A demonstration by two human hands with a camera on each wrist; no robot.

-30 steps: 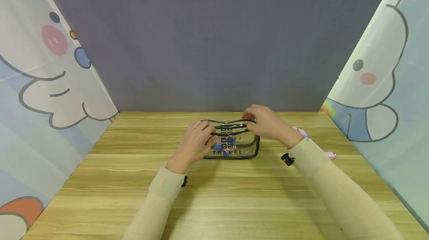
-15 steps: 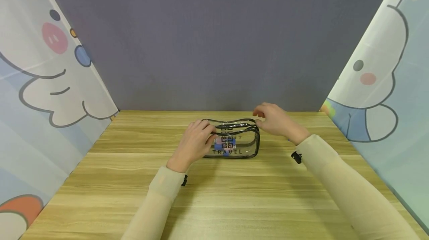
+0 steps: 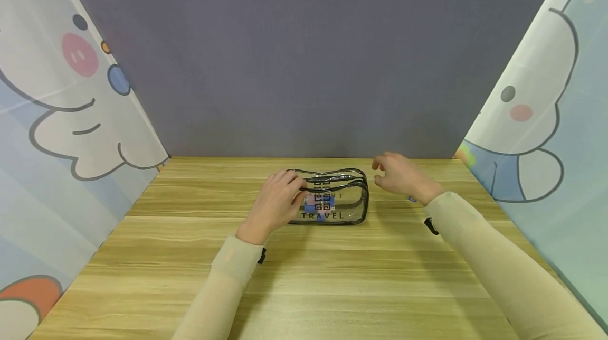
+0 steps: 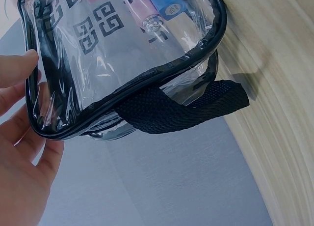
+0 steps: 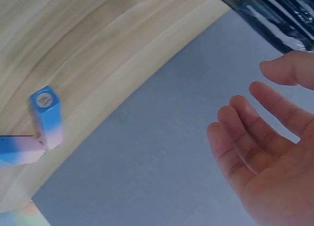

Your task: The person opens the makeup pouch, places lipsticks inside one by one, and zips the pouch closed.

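Observation:
A clear toiletry bag (image 3: 351, 208) with black piping and "TRAVEL" lettering stands upright on the table. My left hand (image 3: 277, 200) grips its upper left edge; in the left wrist view the thumb lies on one side and the fingers on the other. Pink-and-blue tubes (image 4: 142, 7) show through the clear plastic, and a black webbing strap (image 4: 162, 113) loops from the bag's end. Just right of the bag, my right hand (image 3: 401, 173) hovers with relaxed fingers and holds nothing. In the right wrist view, its palm (image 5: 279, 172) is apart from the bag.
Two blue-and-pink tubes lie on the table to the right, one short upright-looking tube (image 5: 48, 118) and another tube (image 5: 17, 150) beside it. My right arm mostly hides them in the head view. A grey panel (image 3: 304, 65) closes off the table's back edge.
My right hand has let go of the bag's top right rim and moved off to the right. The bag's opening settles slightly. My left hand keeps its hold in place.

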